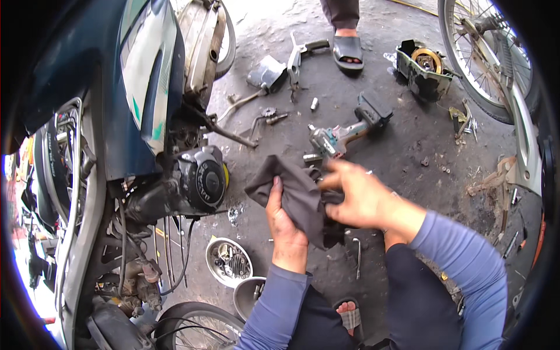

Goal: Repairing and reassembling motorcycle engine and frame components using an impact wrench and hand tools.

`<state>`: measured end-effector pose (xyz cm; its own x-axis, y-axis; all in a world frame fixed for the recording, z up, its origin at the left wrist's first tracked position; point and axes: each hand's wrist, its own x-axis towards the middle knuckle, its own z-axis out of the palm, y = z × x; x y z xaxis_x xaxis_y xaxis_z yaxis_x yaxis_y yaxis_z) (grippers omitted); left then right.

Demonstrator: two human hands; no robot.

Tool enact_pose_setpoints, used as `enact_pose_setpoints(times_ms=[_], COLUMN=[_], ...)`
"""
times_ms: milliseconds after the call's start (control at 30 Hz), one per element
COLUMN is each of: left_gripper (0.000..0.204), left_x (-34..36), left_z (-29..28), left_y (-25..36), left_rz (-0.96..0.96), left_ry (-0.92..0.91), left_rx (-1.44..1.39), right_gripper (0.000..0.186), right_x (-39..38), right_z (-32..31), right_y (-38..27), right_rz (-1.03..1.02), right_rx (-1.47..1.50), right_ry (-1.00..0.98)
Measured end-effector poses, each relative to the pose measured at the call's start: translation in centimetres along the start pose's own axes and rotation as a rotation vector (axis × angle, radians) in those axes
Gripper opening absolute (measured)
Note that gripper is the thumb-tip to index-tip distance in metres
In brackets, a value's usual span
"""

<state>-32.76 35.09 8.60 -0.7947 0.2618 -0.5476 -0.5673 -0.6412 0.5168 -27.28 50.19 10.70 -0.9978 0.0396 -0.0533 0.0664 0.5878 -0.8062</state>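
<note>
Head camera view shows the left hand (pixel 284 219) gripping a dark grey rag (pixel 294 186) from below, above the concrete floor (pixel 402 146). The right hand (pixel 356 195) is closed on the rag's right side. A power tool (pixel 344 135) lies just behind, and a motorbike (pixel 146 146) stands at the left.

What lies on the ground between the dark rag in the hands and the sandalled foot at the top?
In the head view, a cordless power tool lies between the rag and the foot, with a small socket beyond it.
</note>
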Motion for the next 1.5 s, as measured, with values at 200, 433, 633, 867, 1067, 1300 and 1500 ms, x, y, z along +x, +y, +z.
enact_pose_setpoints(times_ms=[200, 433, 633, 867, 1067, 1300, 1500], left_gripper=[0.037, 0.043, 0.036, 0.058, 0.056, 0.055, 0.055], left_x=[0.0, 0.1, 1.0, 1.4, -4.7, 2.0, 5.6], left_z=[-0.8, -4.4, -2.3, -1.2, 3.5, -4.4, -5.8], left_y=[-0.6, -5.7, -0.2, -3.9, -11.8, -14.5, -16.5], left_rz=[-0.121, 0.792, 0.077, -0.098, -0.388, -0.29, -0.219], left_ry=[-0.186, -0.363, -0.014, -0.699, -0.869, -0.948, -0.969], left_rx=[0.553, 1.328, 0.451, -0.185, -0.048, 0.361, 0.793], right_gripper=[0.032, 0.029, 0.042, 0.073, 0.068, 0.042, 0.055], right_x=[15.0, 23.8, 16.4, -1.4, -7.1, -8.6, -9.7], right_z=[1.1, 9.9, 5.4, -2.7, -0.4, -9.7, -11.0], right_y=[-5.0, -14.0, -9.0, -5.7, -2.1, -0.6, 5.2], right_rz=[-0.213, -0.144, -0.167, 0.017, 0.252, 0.127, 0.415], right_rx=[0.099, 0.396, -0.141, -0.039, 0.076, 0.296, 0.364], right_ry=[0.084, 0.287, 0.29, 0.202, 0.263, 0.167, 0.601])
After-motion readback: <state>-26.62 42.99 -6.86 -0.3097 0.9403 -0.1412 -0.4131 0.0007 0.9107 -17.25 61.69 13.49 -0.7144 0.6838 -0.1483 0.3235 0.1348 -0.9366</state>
